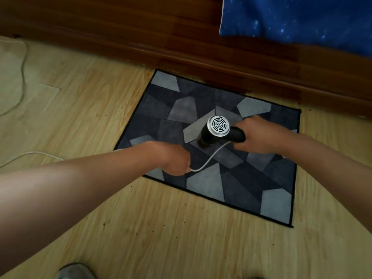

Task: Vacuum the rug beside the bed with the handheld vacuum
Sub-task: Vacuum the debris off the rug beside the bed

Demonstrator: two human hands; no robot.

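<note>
Right hand [259, 135] grips black handheld vacuum [218, 126], barrel near-upright, nozzle down toward grey geometric rug [205, 182]; left hand [173, 158] pinches its white cord [209, 158]

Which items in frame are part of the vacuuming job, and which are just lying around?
In use: handheld vacuum, gripped by right hand; its cord, pinched by left hand; rug.
Just there: wooden bed frame, blue bedding, grey shoe.

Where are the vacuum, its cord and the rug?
vacuum [218, 124]: head view, on its round silver grille.
cord [210, 157]: head view, on the middle of its white curve.
rug [271, 202]: head view, on a pale grey patch near its front corner.
</note>
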